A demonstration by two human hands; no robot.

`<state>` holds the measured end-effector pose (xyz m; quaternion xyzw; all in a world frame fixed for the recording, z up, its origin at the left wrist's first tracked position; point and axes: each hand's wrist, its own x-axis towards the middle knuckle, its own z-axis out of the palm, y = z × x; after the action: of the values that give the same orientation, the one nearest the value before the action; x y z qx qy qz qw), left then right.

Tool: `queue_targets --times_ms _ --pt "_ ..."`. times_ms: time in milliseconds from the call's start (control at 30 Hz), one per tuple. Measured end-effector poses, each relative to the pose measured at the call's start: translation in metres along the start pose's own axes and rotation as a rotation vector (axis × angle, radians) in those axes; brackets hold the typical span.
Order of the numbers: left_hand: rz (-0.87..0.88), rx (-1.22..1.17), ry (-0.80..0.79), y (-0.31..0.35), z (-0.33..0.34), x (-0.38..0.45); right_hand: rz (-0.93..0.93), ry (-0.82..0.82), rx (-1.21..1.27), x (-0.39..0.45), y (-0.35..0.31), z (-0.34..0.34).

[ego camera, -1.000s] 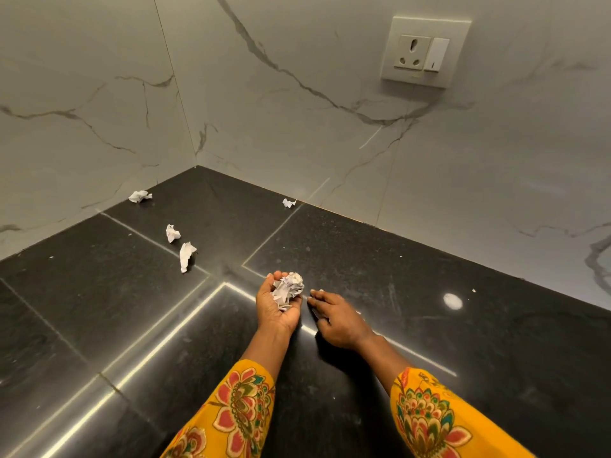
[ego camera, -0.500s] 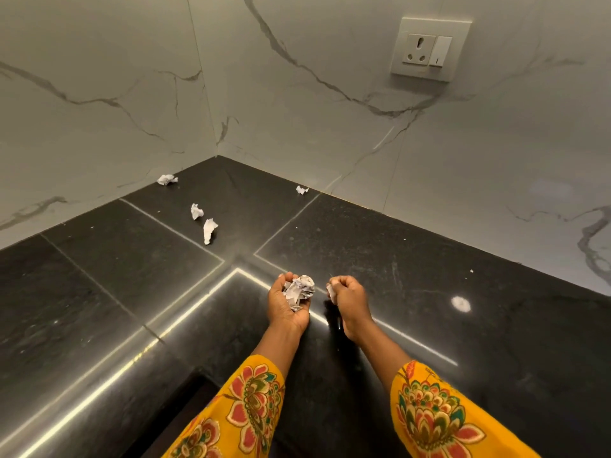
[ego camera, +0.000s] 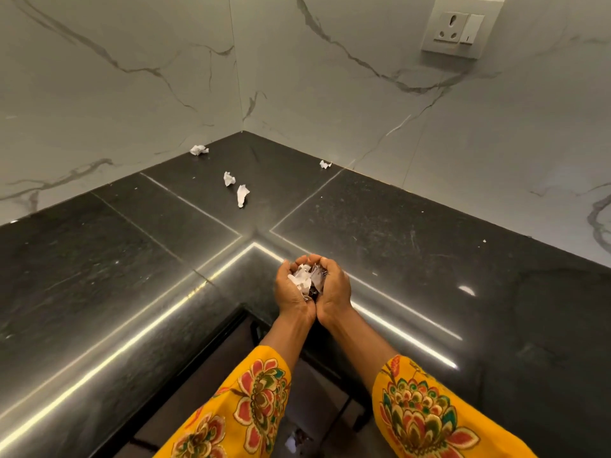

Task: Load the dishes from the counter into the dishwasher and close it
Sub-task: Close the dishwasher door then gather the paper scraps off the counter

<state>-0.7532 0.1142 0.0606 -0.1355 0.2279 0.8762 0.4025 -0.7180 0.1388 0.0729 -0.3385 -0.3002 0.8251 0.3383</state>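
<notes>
Both hands had come together over the near inner corner of the counter (ego camera: pixel 396 226), heels touching and palms up, forming one cup around a wad of crumpled paper (ego camera: pixel 305 279). The left hand (ego camera: pixel 292 289) and right hand (ego camera: pixel 334 287) each curled inward against the wad, fingers bent round it rather than flat. A second earlier the left alone had held the paper while the right lay on the stone beside it, fingertips down; half a second earlier the right had closed into a fist on a small scrap just beside the left. Now that scrap seemed merged into the shared handful, and the hands sat nearer to the counter's edge, over the gap where the floor showed below. Four scraps (ego camera: pixel 242 195) remained on the counter toward the far corner — two close together left of centre, one against the left wall, one against the right wall — and lay as before relative to the corner. As for the task, no dishes and no dishwasher were in view; what was being gathered was litter, so I judged the loading not yet begun, with this clearing at most a preliminary. The socket (ego camera: pixel 459 26) was high on the right wall.
</notes>
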Motion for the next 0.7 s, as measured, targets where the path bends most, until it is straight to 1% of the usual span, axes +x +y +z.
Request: queue_targets --times_ms 133,233,333,433,567,700 --pt "0.039 0.093 0.023 0.026 -0.029 -0.038 -0.004 0.026 -0.035 -0.044 0.032 0.008" --pt "0.079 0.152 0.069 0.044 -0.064 -0.065 0.023 0.041 -0.053 -0.075 0.065 0.008" --pt "0.088 0.158 0.104 0.057 -0.102 -0.093 0.060 0.062 -0.045 -0.104 0.102 -0.002" --pt "0.073 0.170 0.178 0.066 -0.140 -0.125 0.098 0.090 -0.049 -0.132 0.141 -0.014" --pt "0.018 0.148 0.310 0.078 -0.198 -0.167 0.200 0.168 -0.077 -0.178 0.195 -0.031" --pt "-0.043 0.052 0.471 0.090 -0.266 -0.200 0.393 0.243 -0.074 -0.220 0.249 -0.042"
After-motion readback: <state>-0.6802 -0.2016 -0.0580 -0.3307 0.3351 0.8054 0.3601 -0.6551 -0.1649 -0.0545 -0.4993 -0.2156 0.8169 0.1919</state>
